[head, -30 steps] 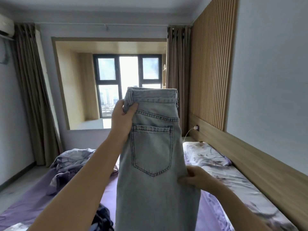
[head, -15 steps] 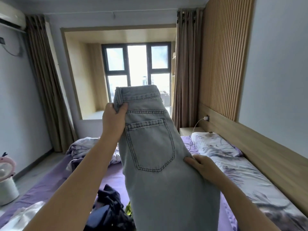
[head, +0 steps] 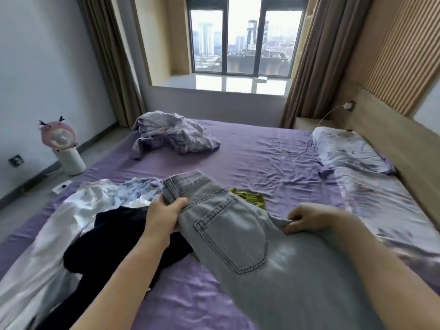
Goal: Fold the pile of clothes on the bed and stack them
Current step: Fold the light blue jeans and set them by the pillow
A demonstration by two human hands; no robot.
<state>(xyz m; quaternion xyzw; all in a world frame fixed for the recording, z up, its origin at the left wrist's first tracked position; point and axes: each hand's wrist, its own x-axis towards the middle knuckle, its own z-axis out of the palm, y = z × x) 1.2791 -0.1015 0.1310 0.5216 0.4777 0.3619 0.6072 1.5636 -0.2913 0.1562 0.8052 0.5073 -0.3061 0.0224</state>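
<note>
- Denim first — we've got the light-wash jeans (head: pixel 233 236) in both hands, doubled lengthwise so one back pocket faces up, waistband pointing toward the window and the legs running back under our arms and out of frame.
- Our left hand (head: pixel 164 214) grips the waistband corner, thumb on top and fingers curled under the fabric.
- Our right hand (head: pixel 307 219) pinches the seat-side edge of the denim between thumb and bent fingers.
- As far as we can tell the jeans hang low over the bed (head: pixel 262 151), draped partly across the pile; whether they fully rest on the sheet we can't say.
- Progress check: early days, we'd guess. No folded stack shows anywhere in view.
- Left to do in the pile at our left: a dark navy garment (head: pixel 114 234), a white garment (head: pixel 47 246) and a pale blue striped piece (head: pixel 140 189), all loose.
- Something yellow-green (head: pixel 250 197) pokes out just behind the jeans too.
- A crumpled lilac heap (head: pixel 171 134) sits well apart near the far end — could be bedding rather than laundry, hard to tell.
- The jeans probably need crosswise folds before they can start a stack.
</note>
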